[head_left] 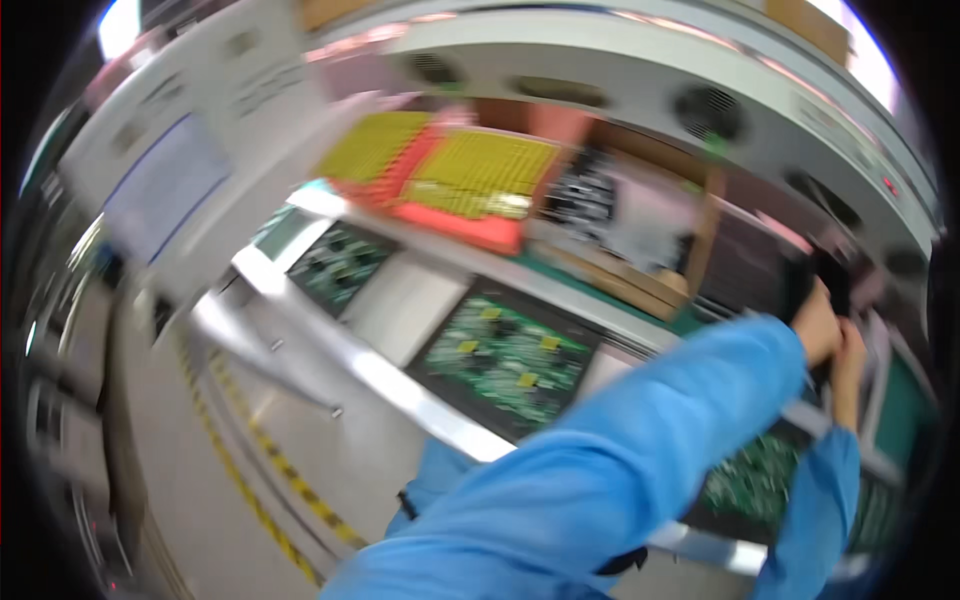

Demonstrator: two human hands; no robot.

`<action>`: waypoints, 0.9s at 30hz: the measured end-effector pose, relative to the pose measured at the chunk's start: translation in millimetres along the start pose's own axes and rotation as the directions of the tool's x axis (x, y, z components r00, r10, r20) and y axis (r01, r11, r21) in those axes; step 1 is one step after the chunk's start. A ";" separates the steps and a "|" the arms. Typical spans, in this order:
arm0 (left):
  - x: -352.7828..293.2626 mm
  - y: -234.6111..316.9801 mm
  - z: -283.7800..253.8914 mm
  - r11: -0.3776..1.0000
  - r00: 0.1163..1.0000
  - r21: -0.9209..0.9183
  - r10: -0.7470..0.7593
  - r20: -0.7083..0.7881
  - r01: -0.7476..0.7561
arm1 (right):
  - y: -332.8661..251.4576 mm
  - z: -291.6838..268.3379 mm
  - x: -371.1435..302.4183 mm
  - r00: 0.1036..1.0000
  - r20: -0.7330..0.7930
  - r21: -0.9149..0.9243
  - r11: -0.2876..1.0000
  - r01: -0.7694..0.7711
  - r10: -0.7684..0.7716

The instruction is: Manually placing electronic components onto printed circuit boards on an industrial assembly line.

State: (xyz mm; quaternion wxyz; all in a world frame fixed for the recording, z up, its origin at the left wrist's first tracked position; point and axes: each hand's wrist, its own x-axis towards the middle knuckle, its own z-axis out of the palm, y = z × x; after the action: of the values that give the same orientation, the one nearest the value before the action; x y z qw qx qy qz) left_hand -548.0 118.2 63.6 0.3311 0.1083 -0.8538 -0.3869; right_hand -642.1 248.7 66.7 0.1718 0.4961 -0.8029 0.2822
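Both my arms, in blue sleeves, reach to the far right of the bench. My left hand (818, 322) is closed at a black object (832, 282) whose kind is lost in the blur. Just beside and below it, my right hand (849, 362) is closed too, close against the same dark shape. What its fingers hold is hidden. Under my arms a green circuit board (750, 482) lies in a black carrier on the line. A dark tray (745, 262) stands just left of my hands.
Another circuit board with yellow parts (510, 360) sits mid-line, and a further board (342, 265) lies to its left. Behind stand red trays of yellow parts (480, 170) and a cardboard box (640, 285) with black pieces. A metal rail (390, 385) edges the line.
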 end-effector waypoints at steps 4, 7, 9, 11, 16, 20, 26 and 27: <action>-34.0 47.8 -74.9 0.595 0.820 0.602 0.539 0.192 -0.532 | -57.2 -49.8 -84.5 0.958 -0.213 0.215 0.966 -0.146 0.192; -18.4 44.7 -93.3 0.704 0.834 0.451 0.427 0.350 -0.549 | -133.9 -87.1 -128.6 0.958 -0.149 0.100 0.968 -0.232 0.245; -23.5 42.3 -98.1 0.764 0.789 0.243 0.508 0.345 -0.598 | -149.9 -92.4 -173.4 0.926 -0.109 0.159 0.926 -0.343 0.362; -37.6 36.4 -101.7 0.836 0.737 -0.032 0.501 0.454 -0.548 | -164.6 -93.0 -202.1 0.849 -0.023 0.122 0.844 -0.522 0.528; -111.6 32.1 -110.4 0.900 0.521 -0.207 0.395 0.757 -0.383 | -167.8 -82.8 -259.1 0.793 0.005 0.059 0.792 -0.608 0.609; -153.8 21.5 -132.5 0.956 0.454 -0.135 0.245 0.857 -0.262 | -169.3 -63.4 -273.4 0.811 -0.075 -0.020 0.812 -0.583 0.580; -174.7 11.6 -142.7 0.847 0.436 -0.167 0.416 0.798 -0.504 | -177.4 -51.4 -275.8 0.763 -0.144 -0.113 0.755 -0.646 0.631; -175.7 11.8 -143.0 0.849 0.433 -0.168 0.413 0.801 -0.500 | -176.9 -51.1 -276.5 0.765 -0.156 -0.121 0.757 -0.643 0.625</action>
State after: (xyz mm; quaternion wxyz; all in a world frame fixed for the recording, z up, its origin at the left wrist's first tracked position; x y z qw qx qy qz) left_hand -321.3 119.5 56.5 -0.0128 -0.3010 -0.9211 -0.2465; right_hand -360.1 412.3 3.0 0.1491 0.1630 -0.9338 0.2814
